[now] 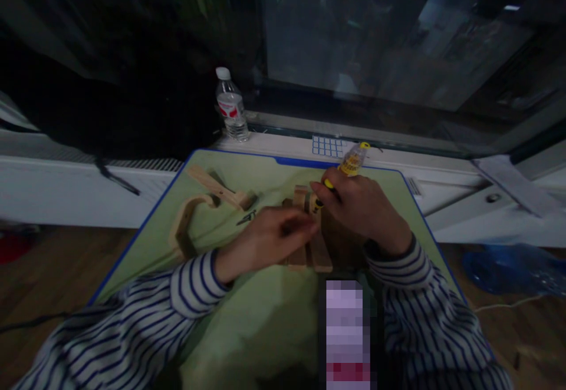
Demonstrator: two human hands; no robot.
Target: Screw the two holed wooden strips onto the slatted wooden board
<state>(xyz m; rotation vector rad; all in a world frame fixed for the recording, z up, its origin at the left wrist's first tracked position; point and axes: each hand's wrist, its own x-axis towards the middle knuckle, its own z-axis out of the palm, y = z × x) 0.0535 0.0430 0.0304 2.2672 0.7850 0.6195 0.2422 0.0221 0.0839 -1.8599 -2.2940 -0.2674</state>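
Note:
My right hand is wrapped round a screwdriver with a clear and yellow handle. The tool is tilted, its handle end up and to the right, its lower end down by a slatted wooden piece. Over this wood lies my left hand, thumb and fingers curled together near the screwdriver's lower end. Whatever is between those fingertips is hidden. Left of it are small dark screws, a straight wooden part with a crosspiece and a curved wooden part.
The green table top has a blue rim. A phone with a blurred screen lies at the near edge. Behind, on the white sill, stand a water bottle and a blue-gridded sheet, below a dark window.

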